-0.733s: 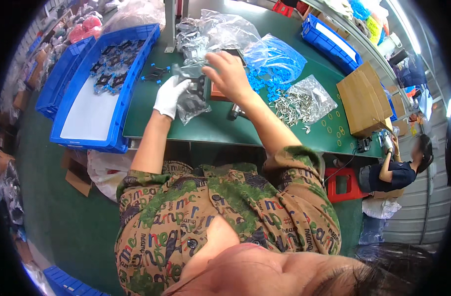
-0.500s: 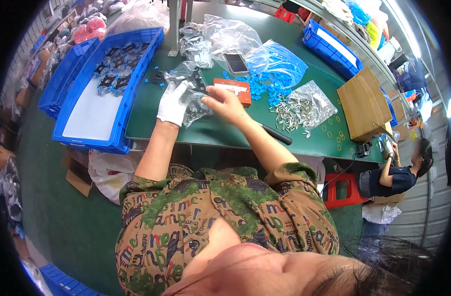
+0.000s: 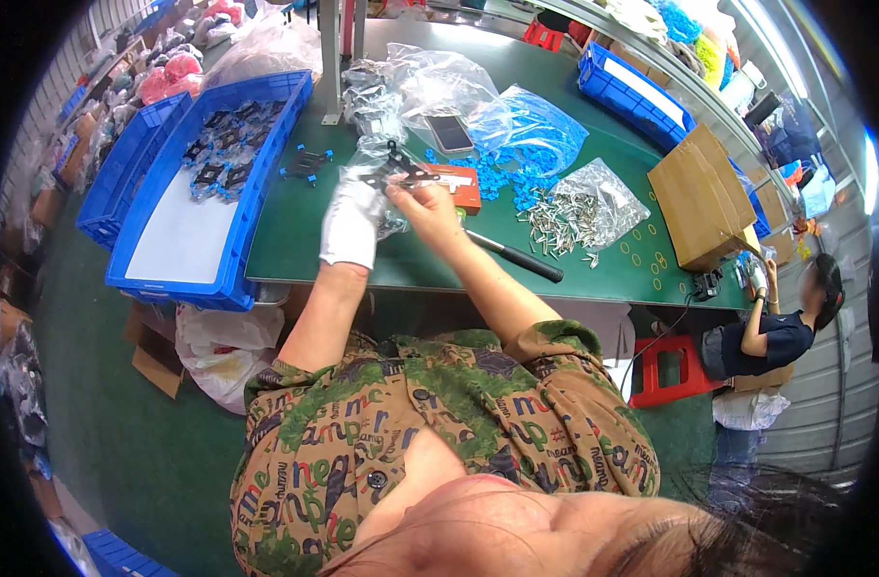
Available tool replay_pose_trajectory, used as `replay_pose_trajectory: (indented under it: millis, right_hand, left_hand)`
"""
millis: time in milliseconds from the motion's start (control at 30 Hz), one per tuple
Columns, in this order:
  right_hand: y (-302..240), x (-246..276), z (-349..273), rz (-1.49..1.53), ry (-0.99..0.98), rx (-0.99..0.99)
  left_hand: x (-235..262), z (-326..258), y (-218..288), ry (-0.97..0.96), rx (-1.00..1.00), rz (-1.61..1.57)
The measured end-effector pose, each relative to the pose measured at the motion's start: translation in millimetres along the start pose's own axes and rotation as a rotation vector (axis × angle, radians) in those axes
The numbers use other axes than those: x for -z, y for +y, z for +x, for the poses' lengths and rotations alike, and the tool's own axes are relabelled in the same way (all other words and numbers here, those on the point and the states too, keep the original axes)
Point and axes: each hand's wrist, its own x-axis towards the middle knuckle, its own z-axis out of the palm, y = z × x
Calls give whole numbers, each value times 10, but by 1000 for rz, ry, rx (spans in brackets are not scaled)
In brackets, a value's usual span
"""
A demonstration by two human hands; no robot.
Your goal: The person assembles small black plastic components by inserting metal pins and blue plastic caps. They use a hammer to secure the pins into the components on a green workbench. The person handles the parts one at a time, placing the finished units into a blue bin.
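Note:
My left hand (image 3: 351, 223), in a white glove, is closed around a crinkled clear plastic bag (image 3: 370, 154); its fingertips are partly hidden. Bare, my right hand (image 3: 428, 210) pinches a black cross-shaped bracket (image 3: 399, 169) with thin arms, right at the bag. How much of the bracket still lies inside the plastic I cannot tell. Just behind my right hand is an orange-red box (image 3: 466, 188) with a white top. A similar black bracket with blue tips (image 3: 309, 163) lies on the green table (image 3: 295, 240), left of my gloved hand.
Blue crates (image 3: 175, 240) at left hold several bagged brackets. A black-handled tool (image 3: 516, 258) lies near the front edge. Around it are metal screws (image 3: 560, 223), blue pieces (image 3: 502, 178), a phone (image 3: 449, 134) and a cardboard box (image 3: 699, 207). Another person (image 3: 776, 332) sits at right.
The black bracket now shows spread out at my right fingertips, where earlier it was mostly within the bag. My gloved hand has turned and shifted slightly toward me. The view has shifted a little.

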Motion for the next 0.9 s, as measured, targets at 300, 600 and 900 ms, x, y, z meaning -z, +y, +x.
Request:
replay_pose_trajectory:
  millis: [300,600,900]
  right_hand:
    - [-672,372,-75,-612,-302,262]
    - [-770,447,5,-415,-373,45]
    - [-429,829,346,856,190,-580]
  left_hand:
    - [-396,-369,837,-424,-912,1588]
    - [238,-145,444,-184,97,620]
    - [422,57,220,50,319,-490]
